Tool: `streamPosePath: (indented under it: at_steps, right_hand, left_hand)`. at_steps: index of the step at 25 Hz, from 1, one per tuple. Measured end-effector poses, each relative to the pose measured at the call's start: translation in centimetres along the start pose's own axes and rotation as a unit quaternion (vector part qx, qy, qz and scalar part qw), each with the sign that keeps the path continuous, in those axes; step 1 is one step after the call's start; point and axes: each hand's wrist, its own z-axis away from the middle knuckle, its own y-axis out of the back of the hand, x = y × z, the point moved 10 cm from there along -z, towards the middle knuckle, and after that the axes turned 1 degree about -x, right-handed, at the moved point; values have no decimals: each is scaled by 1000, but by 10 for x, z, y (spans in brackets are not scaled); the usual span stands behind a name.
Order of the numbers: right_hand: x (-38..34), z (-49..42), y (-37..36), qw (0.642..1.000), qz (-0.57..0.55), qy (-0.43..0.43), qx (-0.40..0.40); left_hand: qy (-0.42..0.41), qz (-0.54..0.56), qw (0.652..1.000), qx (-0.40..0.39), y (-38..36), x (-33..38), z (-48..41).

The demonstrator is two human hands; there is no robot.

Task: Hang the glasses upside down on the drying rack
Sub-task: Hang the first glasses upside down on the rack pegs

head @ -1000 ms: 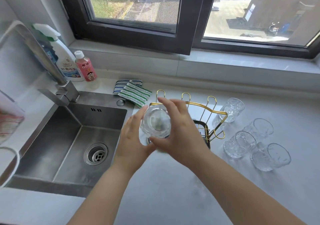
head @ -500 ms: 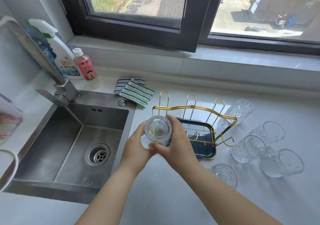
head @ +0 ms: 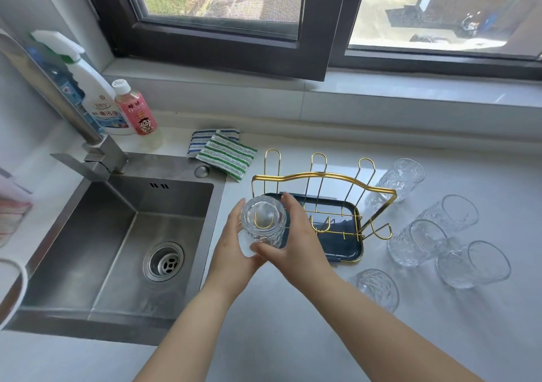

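Note:
A gold wire drying rack (head: 325, 176) on a dark blue tray (head: 349, 252) stands on the white counter right of the sink. I hold one clear textured glass (head: 263, 220) upside down over the rack's front left prong; the gold prong shows through its base. My left hand (head: 231, 249) cups its left side and my right hand (head: 296, 240) wraps its right side. Several more glasses lie or stand right of the rack, among them a glass by the back prongs (head: 401, 179), a glass on its side (head: 416, 242) and a near glass (head: 378, 289).
A steel sink (head: 117, 249) with a tall faucet (head: 88, 146) lies to the left. A spray bottle (head: 93, 94), a pink drink bottle (head: 135, 108) and striped cloths (head: 225, 154) sit behind it. A window ledge (head: 381, 94) runs along the back.
Both hands have lowered the upturned glass from above the rack down onto its front left prong. The view has shifted, so a near glass now shows.

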Motion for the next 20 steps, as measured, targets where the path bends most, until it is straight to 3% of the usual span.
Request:
streamPosePath:
  at_steps: [5, 8, 12, 15, 17, 20]
  right_hand:
    - [-9, 43, 13, 998, 20, 58, -7]
    - [14, 78, 35, 997, 5, 72, 3]
    - [63, 119, 95, 989, 15, 61, 131]
    - [110, 138, 126, 980, 19, -16, 200]
    - [147, 140, 127, 981, 29, -89, 169]
    - [184, 129, 108, 985, 37, -156, 63]
  left_hand:
    - [86, -10, 996, 38, -5, -41, 19]
    - [130, -30, 991, -29, -25, -65, 29]
    - [51, -114, 977, -174, -95, -45, 45]
    - [2, -138, 966, -218, -145, -25, 48]
    - [-17, -141, 960, -240, -174, -14, 43]
    - [-47, -154, 949, -270, -206, -3, 40]
